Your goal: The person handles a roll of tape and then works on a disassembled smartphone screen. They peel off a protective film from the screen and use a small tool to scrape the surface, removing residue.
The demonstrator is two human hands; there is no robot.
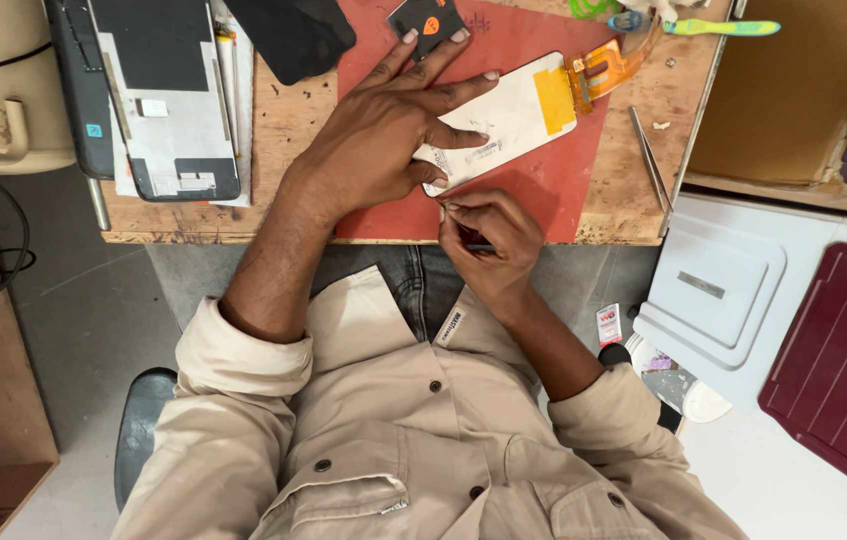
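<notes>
The left hand [383, 130] is lying flat with its fingers spread wide, pressing down on a thin white rectangular phone display panel [508, 115] that is resting face-down on a red rubbery work mat [543, 190] in the middle of a scuffed wooden bench top [283, 125]. The right hand [488, 240] is sitting at the near corner of the panel with its fingers curled together, thumb and forefinger pinched right at the panel's near edge; whether they are gripping a tab of film or a small tool cannot be told, as the fingers are covering it. From the far right end of the panel an orange flex ribbon cable [603, 68] is trailing past a yellow strip. The panel looks light, stiff but brittle, probably glass-fronted and liable to crack if bent, so it is best held flat by its long edges or pinned under an open palm, keeping clear of the ribbon, which would likely crease or tear easily. To the left a grey phone frame with a black back section [168, 95] is lying on papers, a pair of slim metal tweezers [648, 160] is resting to the right of the mat, and a green and yellow toothbrush [713, 27] is lying at the far edge.
</notes>
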